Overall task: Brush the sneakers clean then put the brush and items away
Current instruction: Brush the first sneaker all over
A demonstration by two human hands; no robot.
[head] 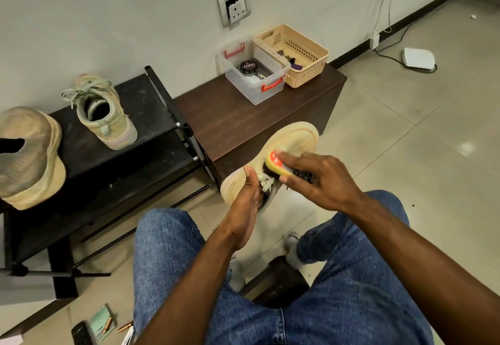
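Right grip (316, 179) presses yellow-backed brush (278, 166) — bristles seemingly dark — against sneaker (295, 139).

Both forearms extend forward from the lower edge of the view, above the thighs. The left hand (244, 204) is raised, thumb upward, with fingers curled round the sneaker (286, 149) from below. The right hand (322, 179) sits just beside it, back of hand facing up, wrist bent inward. Its fingers (290, 159) lie across the top of the brush (278, 166) and grip it against the sneaker.
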